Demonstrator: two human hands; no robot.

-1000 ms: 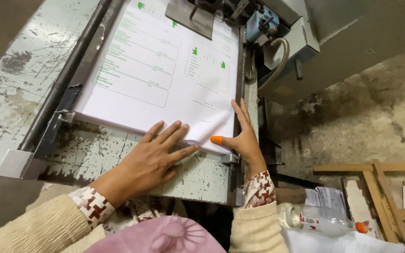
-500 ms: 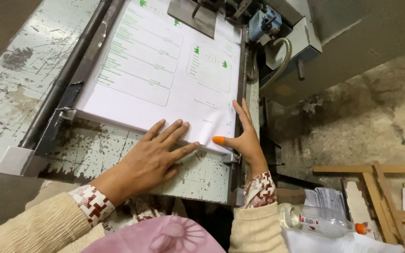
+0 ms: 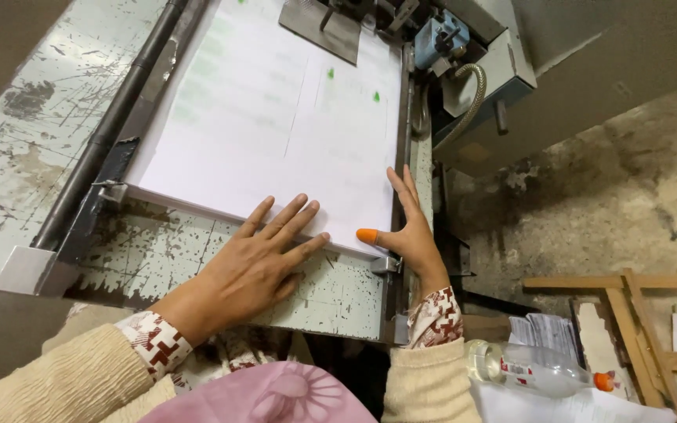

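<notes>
A thick stack of white printed sheets lies on a worn, paint-chipped metal machine table. My left hand rests flat, fingers spread, with its fingertips on the stack's near edge. My right hand stands on edge against the stack's right side and near corner, fingers straight. Its thumb wears an orange rubber tip that touches the paper's corner. Neither hand grips anything.
A dark guide rail runs along the stack's left side. A metal plate sits over the stack's far end, with a blue machine part and a hose beside it. At lower right are a plastic bottle, wooden slats and papers.
The view has shifted slightly and the print on the sheets is blurred now. Both hands stay at the stack's near right corner, barely moved.
</notes>
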